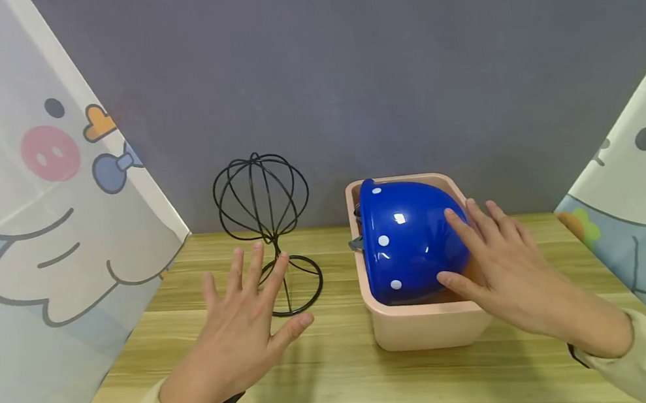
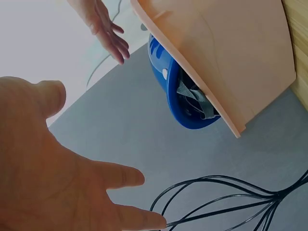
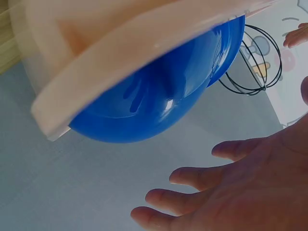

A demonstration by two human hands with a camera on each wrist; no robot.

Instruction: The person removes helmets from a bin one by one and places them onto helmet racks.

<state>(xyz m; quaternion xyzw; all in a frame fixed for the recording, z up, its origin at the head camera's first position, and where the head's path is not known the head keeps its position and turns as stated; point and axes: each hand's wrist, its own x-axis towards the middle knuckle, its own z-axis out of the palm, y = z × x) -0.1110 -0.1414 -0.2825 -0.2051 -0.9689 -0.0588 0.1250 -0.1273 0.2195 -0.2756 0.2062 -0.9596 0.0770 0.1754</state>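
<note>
"So, what do your hands have hold of, from the head view?"

"Nothing at all. My left hand [image 1: 236, 329] is spread wide, fingers straight, over the table [image 1: 341, 377], near the stand [image 1: 275, 240], which is black wire with a ring foot. My right hand [image 1: 507, 267] is spread too, beside the helmet [image 1: 415, 238]."

"Where exactly does the helmet sit?"

"On its side in the bin [image 1: 431, 328], to the right of the stand. Its blue dome with white dots points toward my right hand, its opening toward the stand, and grey straps [image 1: 356, 244] poke out at the rim. Behind it all is a grey wall [image 1: 347, 94]."

"And from the left wrist?"

"My palm is bare, thumb and fingers apart. I see the helmet's opening past the bin's rim, straps inside. The stand's wires pass behind one fingertip; whether they touch, I can't tell."

"The right wrist?"

"Fingers extended and parted, gripping nothing. There's a gap between them and the dome, which bulges past the rim. The stand shows farther off."
</note>
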